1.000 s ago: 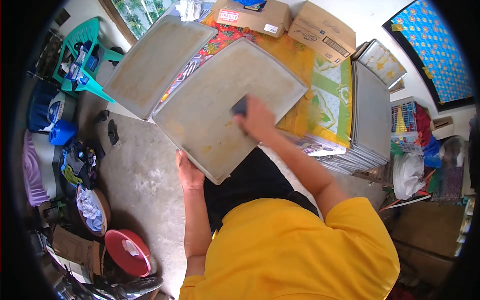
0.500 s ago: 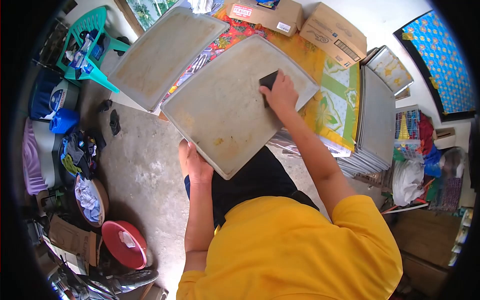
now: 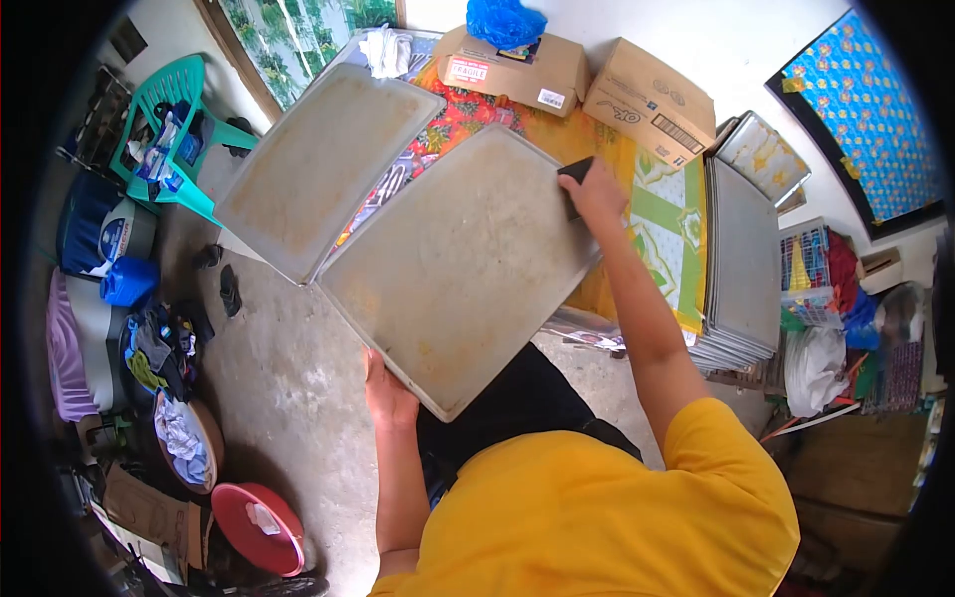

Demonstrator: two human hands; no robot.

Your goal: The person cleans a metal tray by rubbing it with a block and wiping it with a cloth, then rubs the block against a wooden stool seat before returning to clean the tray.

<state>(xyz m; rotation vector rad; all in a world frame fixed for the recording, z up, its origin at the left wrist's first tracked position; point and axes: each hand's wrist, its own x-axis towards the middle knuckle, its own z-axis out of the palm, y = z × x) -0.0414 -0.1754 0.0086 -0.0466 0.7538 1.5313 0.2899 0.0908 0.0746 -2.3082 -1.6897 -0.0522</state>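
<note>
A large grey tray [image 3: 458,259] with a raised rim and brownish stains lies tilted in front of me, over my lap and the table's edge. My left hand [image 3: 392,396] grips its near left edge, the fingers hidden beneath it. At the tray's far right edge, my right hand [image 3: 600,194] is closed round a dark, flat block [image 3: 575,179]. A second stained tray [image 3: 328,169] rests on the table at the left.
Cardboard boxes [image 3: 652,99] stand at the table's back. Upright trays [image 3: 741,259] are stacked on the right. A green chair [image 3: 169,99], clothes and a red basin [image 3: 261,527] stand on the left.
My right hand has moved with the dark block towards the tray's far right edge. The view has shifted, so the tray and my left hand appear lower.
</note>
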